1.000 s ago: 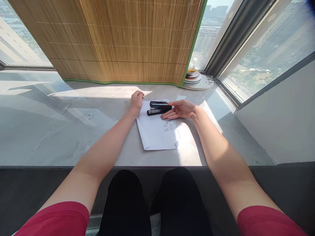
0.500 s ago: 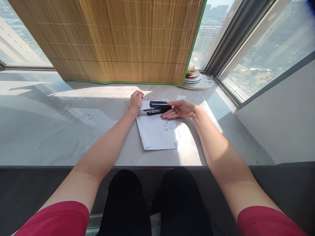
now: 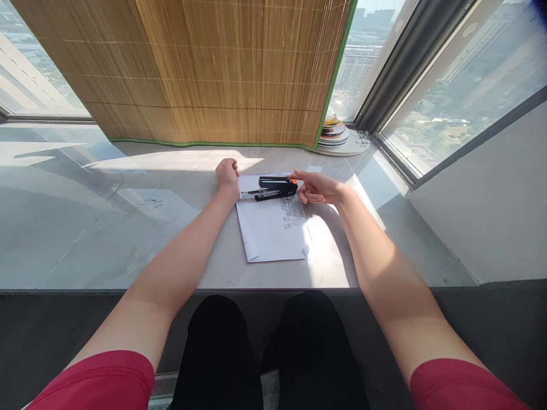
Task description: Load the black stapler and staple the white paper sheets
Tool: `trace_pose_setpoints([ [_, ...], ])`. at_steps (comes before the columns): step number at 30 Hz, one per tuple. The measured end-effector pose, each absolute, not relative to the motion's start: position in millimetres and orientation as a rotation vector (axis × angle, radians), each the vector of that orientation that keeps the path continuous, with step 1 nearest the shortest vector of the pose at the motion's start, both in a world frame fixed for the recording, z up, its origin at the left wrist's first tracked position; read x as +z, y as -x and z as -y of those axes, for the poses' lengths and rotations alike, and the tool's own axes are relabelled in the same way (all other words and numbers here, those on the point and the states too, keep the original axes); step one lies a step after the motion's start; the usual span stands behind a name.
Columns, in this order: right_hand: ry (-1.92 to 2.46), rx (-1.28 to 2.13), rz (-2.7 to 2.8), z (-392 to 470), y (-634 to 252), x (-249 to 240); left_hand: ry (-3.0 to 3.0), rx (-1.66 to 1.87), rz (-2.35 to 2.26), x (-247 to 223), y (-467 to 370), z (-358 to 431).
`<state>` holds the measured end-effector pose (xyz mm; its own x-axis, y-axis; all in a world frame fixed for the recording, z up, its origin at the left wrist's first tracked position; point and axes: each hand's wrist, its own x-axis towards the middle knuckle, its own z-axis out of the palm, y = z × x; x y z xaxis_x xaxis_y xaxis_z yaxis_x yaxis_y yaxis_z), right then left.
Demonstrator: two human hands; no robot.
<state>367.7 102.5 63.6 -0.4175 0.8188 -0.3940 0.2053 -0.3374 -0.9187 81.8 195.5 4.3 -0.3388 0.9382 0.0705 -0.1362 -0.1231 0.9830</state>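
A black stapler (image 3: 277, 188) lies on its side on white paper (image 3: 273, 230), its metal staple tray pulled out toward the left. Several staples (image 3: 293, 212) are spread over the paper just below it. My left hand (image 3: 228, 175) rests at the paper's upper left edge with its fingers curled closed; what they hold, if anything, is hidden. At the stapler's right end is my right hand (image 3: 315, 187), its index finger stretched out by the orange part and the other fingers bent, not wrapped round the stapler.
Loose staples (image 3: 154, 202) lie on the grey stone ledge (image 3: 106, 245) to the left. A stack of plates (image 3: 335, 136) stands in the back right corner by the window. A bamboo blind (image 3: 213, 74) hangs along the back.
My left hand has moved left, away from the stapler's tray. The lower fingers of my right hand have drawn back from beneath the stapler and bent.
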Motion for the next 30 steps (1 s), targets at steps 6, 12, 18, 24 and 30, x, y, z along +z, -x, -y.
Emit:
trace_pose_setpoints([
  [6, 1.155, 0.953, 1.711, -106, -348, 47, -0.999, 1.579, -1.286, 7, -85, -191],
  [12, 1.130, 0.816, 2.043, -110, -328, 35, -1.037, 1.582, -1.277, 9, -87, -188],
  [18, 1.218, 0.909, 1.761, -106, -333, 43, -1.169, 1.544, -1.280, 14, -91, -179],
  [24, 1.284, 0.306, 1.570, -106, -333, 44, -1.509, 1.446, -1.200, 21, -99, -163],
  [30, 1.187, -0.040, 1.697, -115, -328, 31, -1.537, 1.249, -0.960, 20, -103, -162],
])
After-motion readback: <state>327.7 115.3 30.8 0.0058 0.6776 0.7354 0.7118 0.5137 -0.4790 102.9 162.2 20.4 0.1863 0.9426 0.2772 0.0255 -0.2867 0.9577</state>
